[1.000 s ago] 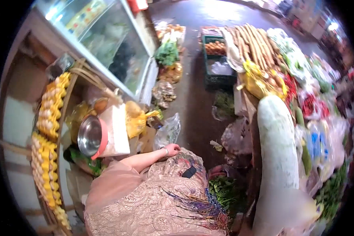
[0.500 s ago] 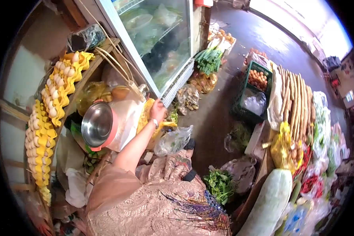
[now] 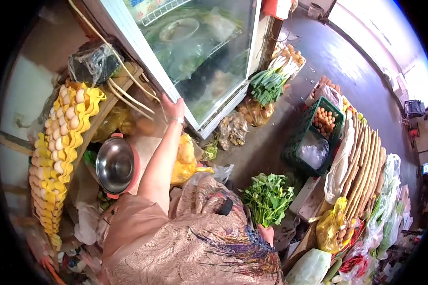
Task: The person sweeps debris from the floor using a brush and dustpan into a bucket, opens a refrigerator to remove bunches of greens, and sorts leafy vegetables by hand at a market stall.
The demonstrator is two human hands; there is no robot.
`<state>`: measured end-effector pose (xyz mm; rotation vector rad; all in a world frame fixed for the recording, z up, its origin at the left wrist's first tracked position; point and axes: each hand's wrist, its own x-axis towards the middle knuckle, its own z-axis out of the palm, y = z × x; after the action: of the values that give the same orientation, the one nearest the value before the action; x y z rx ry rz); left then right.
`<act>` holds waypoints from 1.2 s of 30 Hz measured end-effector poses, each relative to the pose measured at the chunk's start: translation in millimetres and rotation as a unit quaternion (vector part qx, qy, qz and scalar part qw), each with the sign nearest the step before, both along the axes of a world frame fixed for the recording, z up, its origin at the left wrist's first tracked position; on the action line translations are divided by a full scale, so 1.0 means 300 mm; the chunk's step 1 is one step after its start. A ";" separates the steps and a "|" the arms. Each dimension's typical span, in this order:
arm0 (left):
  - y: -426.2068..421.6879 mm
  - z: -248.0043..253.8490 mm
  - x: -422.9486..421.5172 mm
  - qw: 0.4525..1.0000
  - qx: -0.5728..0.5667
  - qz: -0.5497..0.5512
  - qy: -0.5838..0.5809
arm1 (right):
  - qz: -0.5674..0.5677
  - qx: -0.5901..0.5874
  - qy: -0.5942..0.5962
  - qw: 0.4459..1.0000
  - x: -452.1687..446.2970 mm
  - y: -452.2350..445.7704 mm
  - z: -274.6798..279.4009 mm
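Observation:
My left hand (image 3: 172, 107) is at the edge of the glass-fronted cabinet door (image 3: 195, 61), its fingers curled at the white frame. A bracelet circles that wrist. Low in front of my body, my right hand (image 3: 266, 233) is closed around the stems of a bunch of leafy greens (image 3: 269, 199), whose leaves spread upward above it. Left of my left arm sits a steel bowl with a pink rim (image 3: 115, 165). Behind the glass, bagged greens and a round dish show dimly.
Egg trays (image 3: 64, 128) stand at the left. A green crate (image 3: 314, 137) holds eggs and a plastic bag. Long brown roots (image 3: 364, 166), a yellow bag (image 3: 331, 227) and a large pale gourd (image 3: 309, 268) lie at the right. Leeks (image 3: 267, 84) lie near the cabinet.
My left hand has moved from my lap to the cabinet, then further up its frame. My right hand has come into view with the greens, now raised. The view has turned rightward.

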<state>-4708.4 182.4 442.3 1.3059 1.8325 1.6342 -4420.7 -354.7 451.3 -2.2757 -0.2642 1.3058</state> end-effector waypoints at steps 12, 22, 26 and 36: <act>-0.016 0.086 0.011 0.999 -0.044 0.024 0.009 | 0.152 -0.035 -0.002 0.988 0.231 0.232 -0.062; 0.038 0.114 0.006 0.992 -0.021 0.123 -0.014 | 0.226 0.030 0.001 0.974 0.511 0.330 -0.097; -0.016 0.125 0.050 0.994 -0.010 0.103 -0.026 | 0.294 0.013 -0.015 0.955 0.592 0.401 -0.080; -0.379 0.133 0.373 0.997 -0.062 -0.030 0.018 | 0.621 -0.029 -0.106 0.776 0.704 0.681 -0.211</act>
<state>-4596.6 68.8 482.3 1.3319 1.8645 1.4519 -4209.4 -150.4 387.9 -2.2333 -2.0944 1.5229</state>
